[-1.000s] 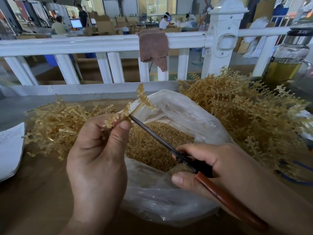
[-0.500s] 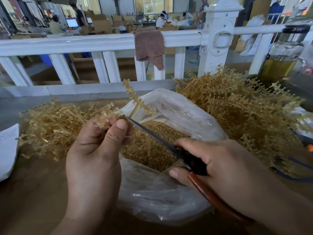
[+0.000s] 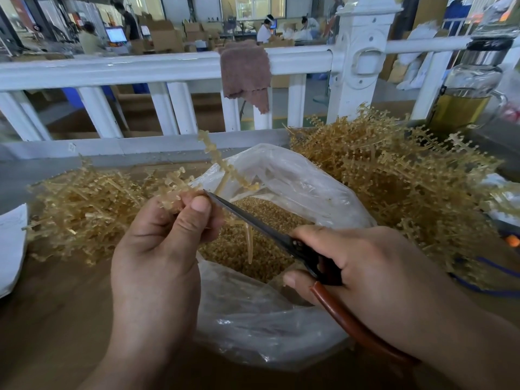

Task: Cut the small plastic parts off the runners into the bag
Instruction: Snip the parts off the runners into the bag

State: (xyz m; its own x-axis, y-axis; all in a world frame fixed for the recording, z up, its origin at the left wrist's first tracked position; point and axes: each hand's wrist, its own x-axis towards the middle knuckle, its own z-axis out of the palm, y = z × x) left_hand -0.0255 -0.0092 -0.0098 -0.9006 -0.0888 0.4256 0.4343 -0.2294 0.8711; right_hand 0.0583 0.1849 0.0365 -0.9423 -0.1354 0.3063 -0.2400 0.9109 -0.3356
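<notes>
Over one bag (image 3: pixel 281 319), left hand (image 3: pixel 157 249) pinches one runner (image 3: pixel 222 164) beside scissors (image 3: pixel 253 218).

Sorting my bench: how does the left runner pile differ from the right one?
The left pile is low and flat; the right pile is taller and wider. The left pile shows mostly bare sticks; the right pile looks bristly with knobbed branches. Both are amber plastic, flanking the bag.

The bag (image 3: pixel 267 327) sits mid-desk (image 3: pixel 56 319) with parts (image 3: pixel 230 249) in it. A runner pile (image 3: pixel 84 209) lies left of it, a larger pile (image 3: pixel 394 187) right. Behind runs a railing (image 3: pixel 140 68) with a cloth (image 3: pixel 244 71) on it. Bottle (image 3: pixel 467 91) far right, paper (image 3: pixel 11 249) far left.
</notes>
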